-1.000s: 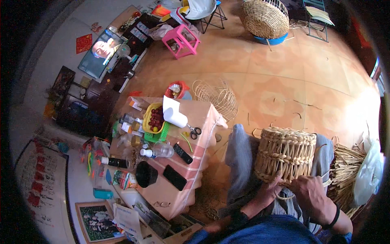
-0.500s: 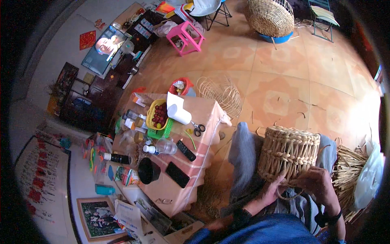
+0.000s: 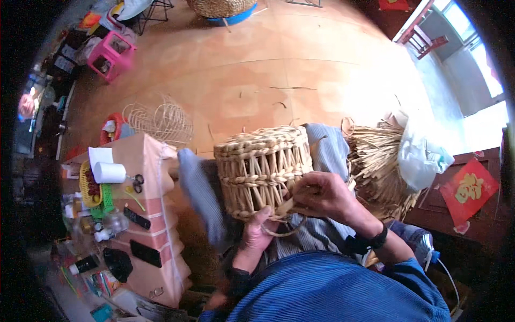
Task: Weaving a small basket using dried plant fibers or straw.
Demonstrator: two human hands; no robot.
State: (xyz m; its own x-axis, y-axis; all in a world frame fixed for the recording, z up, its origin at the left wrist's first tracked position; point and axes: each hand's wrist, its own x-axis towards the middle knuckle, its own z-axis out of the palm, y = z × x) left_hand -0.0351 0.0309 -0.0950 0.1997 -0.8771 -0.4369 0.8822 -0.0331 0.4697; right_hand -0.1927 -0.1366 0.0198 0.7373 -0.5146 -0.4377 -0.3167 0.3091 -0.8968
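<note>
With your left hand bracing the woven basket from below, keep your right hand pinched firmly on the loose straw strand and pull it snug.

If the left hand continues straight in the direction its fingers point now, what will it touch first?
The left hand points up the picture and already touches the lower rim of the woven basket, so it would most likely press straight into the basket wall.

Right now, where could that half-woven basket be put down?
Bare floor stretches between the wire frame and the straw bundle. The low table is crowded with bottles, a paper roll and scissors. Both hands grip the woven basket.
</note>
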